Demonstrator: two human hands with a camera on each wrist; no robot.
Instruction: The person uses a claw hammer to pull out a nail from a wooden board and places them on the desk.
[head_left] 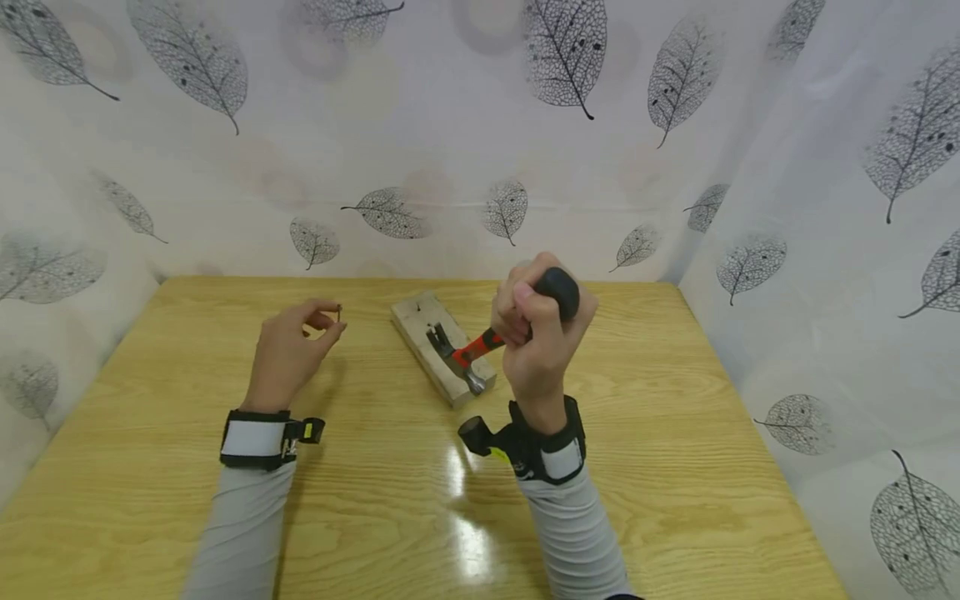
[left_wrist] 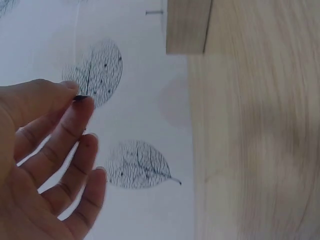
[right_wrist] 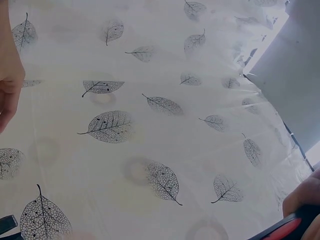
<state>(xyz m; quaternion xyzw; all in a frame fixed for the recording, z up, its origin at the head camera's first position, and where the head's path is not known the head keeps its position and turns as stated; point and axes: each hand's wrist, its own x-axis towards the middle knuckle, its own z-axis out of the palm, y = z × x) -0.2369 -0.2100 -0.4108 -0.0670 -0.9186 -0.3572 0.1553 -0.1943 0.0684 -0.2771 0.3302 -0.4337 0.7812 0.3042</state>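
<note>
My left hand (head_left: 288,350) pinches a nail (head_left: 339,313) upright between thumb and fingertips, left of a wooden block (head_left: 423,350). Only a short dark bit of it shows in the left wrist view, at the fingertips. With the fingers wrapped round its black and red handle, my right hand (head_left: 543,329) grips a claw hammer (head_left: 467,354). The hammer's head overlaps the near half of the block in the head view. Another nail (head_left: 418,307) stands in the block near its far end; the left wrist view shows this nail (left_wrist: 154,12) sticking out of the wood.
The block lies at a slant on a wood-grain table (head_left: 375,517), towards its far edge. A pale curtain (head_left: 442,142) with a leaf print hangs behind the table and along both sides. Each wrist wears a strap with a small camera.
</note>
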